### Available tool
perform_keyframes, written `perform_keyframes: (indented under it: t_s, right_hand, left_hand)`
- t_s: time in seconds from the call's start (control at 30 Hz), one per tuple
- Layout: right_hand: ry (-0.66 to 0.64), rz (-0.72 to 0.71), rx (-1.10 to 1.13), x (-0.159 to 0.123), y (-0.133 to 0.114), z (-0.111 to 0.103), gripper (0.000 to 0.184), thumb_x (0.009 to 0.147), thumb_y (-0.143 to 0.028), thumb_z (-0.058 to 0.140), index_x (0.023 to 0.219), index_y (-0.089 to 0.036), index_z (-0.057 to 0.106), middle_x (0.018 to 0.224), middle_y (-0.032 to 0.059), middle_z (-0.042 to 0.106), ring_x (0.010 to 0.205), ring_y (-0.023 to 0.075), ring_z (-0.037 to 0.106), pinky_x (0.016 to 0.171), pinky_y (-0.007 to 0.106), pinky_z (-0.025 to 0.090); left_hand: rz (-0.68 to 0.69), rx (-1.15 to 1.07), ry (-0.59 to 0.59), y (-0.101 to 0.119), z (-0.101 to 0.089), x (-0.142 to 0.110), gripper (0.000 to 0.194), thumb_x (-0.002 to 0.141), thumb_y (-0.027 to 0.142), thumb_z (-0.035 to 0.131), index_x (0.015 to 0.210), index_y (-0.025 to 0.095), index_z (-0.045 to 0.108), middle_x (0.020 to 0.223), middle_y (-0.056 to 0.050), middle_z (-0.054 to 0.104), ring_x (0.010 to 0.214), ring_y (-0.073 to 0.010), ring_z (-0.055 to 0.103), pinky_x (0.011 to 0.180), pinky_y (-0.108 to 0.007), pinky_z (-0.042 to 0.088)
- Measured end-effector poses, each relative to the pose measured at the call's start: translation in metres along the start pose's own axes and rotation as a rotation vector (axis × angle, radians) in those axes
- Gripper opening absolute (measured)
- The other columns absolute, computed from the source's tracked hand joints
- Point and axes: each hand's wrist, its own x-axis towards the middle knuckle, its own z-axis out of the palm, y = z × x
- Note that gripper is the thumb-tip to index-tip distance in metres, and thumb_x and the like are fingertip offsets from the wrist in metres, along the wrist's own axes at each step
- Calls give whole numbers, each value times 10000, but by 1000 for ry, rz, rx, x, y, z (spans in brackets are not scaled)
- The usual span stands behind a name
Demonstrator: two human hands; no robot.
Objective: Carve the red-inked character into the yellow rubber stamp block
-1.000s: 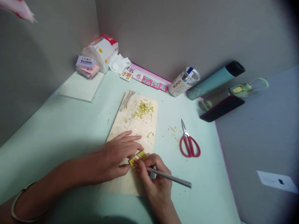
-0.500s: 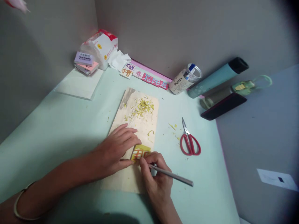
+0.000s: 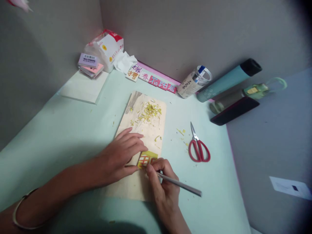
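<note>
On a pale wooden board (image 3: pixel 138 191) lies a small yellow carving block (image 3: pixel 153 153) with red-outlined character strokes cut into its face. My left hand (image 3: pixel 126 151) steadies it from the left, thumb at the lower corner and index finger at the upper edge, the other fingers stretched over the board. In a pen grip, my right hand (image 3: pixel 163 182) holds a slim metal carving knife (image 3: pixel 185 187), its handle pointing to the lower right. The knife's tip is hidden behind my fingers at the block's lower edge. Yellow shavings (image 3: pixel 151 110) are heaped on the board's far half.
Red-handled scissors (image 3: pixel 199 151) lie right of the board beside stray shavings. Along the back stand a tissue pack (image 3: pixel 109 48), several carved character blocks (image 3: pixel 156 81), a clear cup (image 3: pixel 192 83), a blue bottle (image 3: pixel 224 81) and a dark phone (image 3: pixel 235 110). Small packets (image 3: pixel 89 61) sit at the left.
Very little differs: the whole view has shifted slightly. Both hands keep their places at the block, and the carving knife stays at its lower edge.
</note>
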Motion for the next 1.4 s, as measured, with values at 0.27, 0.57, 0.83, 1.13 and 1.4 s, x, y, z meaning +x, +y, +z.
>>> perform_keyframes:
  t_s: [0.27, 0.57, 0.83, 1.13, 1.4]
  right_hand:
    - [26, -3, 44, 0, 3, 3, 205, 989, -210, 551, 791, -225, 499, 729, -30, 531, 684, 137, 481, 634, 258, 380]
    - [154, -1, 50, 9, 3, 4, 205, 925, -208, 625, 735, -213, 548, 677, -30, 570, 614, 124, 501, 563, 233, 388]
    - [150, 24, 82, 10, 4, 4, 208, 918, -219, 642, 729, -213, 554, 681, -25, 597, 629, 127, 526, 574, 233, 405]
    - [62, 24, 68, 3, 3, 3, 221, 982, -238, 555, 770, -224, 493, 712, -33, 533, 662, 134, 472, 607, 254, 366]
    - [10, 66, 76, 0, 5, 0, 222, 1001, -265, 529, 791, -231, 465, 768, -19, 538, 711, 150, 472, 641, 273, 369]
  left_hand:
    - [-5, -7, 10, 2, -4, 1, 298, 906, 238, 652, 1184, 208, 551, 1176, -68, 624, 1320, -283, 459, 1211, -537, 165]
    - [-15, 180, 78, 2, 2, 2, 518, 852, 334, 761, 1267, 159, 504, 1076, -68, 574, 1071, -274, 534, 1165, -556, 224]
    - [-14, 177, 0, -4, -5, 1, 450, 905, 203, 674, 1316, 166, 495, 1094, -67, 582, 1073, -264, 510, 1156, -529, 224]
    - [-49, 111, 22, -2, -5, 1, 356, 928, 248, 648, 1249, 170, 516, 1093, -63, 594, 1082, -255, 504, 1171, -531, 206]
    - [-48, 94, 57, -3, -3, 0, 345, 924, 259, 648, 1235, 183, 518, 1070, -51, 611, 1071, -252, 531, 1174, -531, 224]
